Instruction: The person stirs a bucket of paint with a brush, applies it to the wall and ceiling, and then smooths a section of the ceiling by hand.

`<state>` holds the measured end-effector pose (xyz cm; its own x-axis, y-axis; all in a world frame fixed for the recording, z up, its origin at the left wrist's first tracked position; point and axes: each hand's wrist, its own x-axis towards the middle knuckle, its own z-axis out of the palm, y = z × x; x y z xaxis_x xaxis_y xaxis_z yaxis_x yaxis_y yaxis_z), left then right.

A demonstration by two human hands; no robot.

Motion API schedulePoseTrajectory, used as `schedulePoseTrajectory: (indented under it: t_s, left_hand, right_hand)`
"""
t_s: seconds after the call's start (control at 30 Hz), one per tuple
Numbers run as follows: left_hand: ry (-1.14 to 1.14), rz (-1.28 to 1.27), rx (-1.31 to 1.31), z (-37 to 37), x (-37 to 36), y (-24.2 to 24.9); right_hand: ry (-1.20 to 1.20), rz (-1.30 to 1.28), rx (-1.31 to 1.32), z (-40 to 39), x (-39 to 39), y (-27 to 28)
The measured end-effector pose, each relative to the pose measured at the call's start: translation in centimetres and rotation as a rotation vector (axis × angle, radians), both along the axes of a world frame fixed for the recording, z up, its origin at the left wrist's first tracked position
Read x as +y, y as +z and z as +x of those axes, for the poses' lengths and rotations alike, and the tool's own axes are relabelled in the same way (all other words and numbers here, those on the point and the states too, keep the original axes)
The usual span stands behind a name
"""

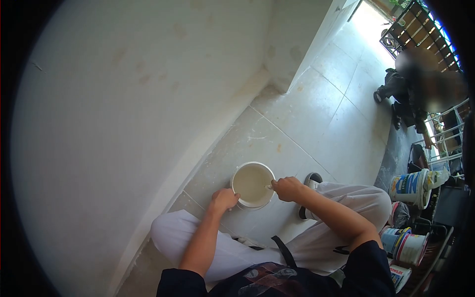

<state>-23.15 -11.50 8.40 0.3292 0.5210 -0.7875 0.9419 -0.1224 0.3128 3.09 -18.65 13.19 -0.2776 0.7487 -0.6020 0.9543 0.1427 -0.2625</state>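
Observation:
A round white bucket (pixel 253 206) stands on the tiled floor between my knees, with a pale, cream-coloured content (pixel 251 184) inside. At the bucket's lower left rim is my left hand (pixel 225 200), its fingers closed on the rim or something beside it; which one is unclear. On the right side, my right hand (pixel 288 189) is closed around a small handle-like piece that reaches over the rim. The far end of that piece is hard to make out.
A pale wall (pixel 148 99) runs along the left. Labelled paint buckets (pixel 408 187) and cans (pixel 411 249) stand at the right. Beyond them a person in dark clothes (pixel 408 91) is near a white metal rack (pixel 445 128). My shoe (pixel 312 179) is right of the bucket.

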Motion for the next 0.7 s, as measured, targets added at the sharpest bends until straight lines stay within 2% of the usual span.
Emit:
schedulePoseTrajectory:
  t_s: [0.07,0.27,0.47,0.57,0.7]
  left_hand:
    - [0.035,-0.078,0.004,-0.5,-0.2,-1.0]
    - [0.055,-0.034,-0.100,-0.6,-0.4,-0.6]
    - [-0.013,-0.019,-0.032,-1.0,1.5,2.1]
    - [0.012,0.152,-0.030,-2.2,0.8,0.6]
    - [0.042,0.148,-0.071,-3.0,1.2,-2.6]
  right_hand:
    - [-0.007,-0.009,0.018,-0.1,-0.4,0.1]
    - [-0.047,-0.024,-0.002,0.0,-1.4,0.2]
    - [-0.050,-0.073,0.004,-0.5,-2.1,0.1]
    - [-0.066,-0.080,0.027,-0.8,-2.7,0.4]
    - [-0.073,-0.039,0.024,-0.8,-2.9,-0.2]
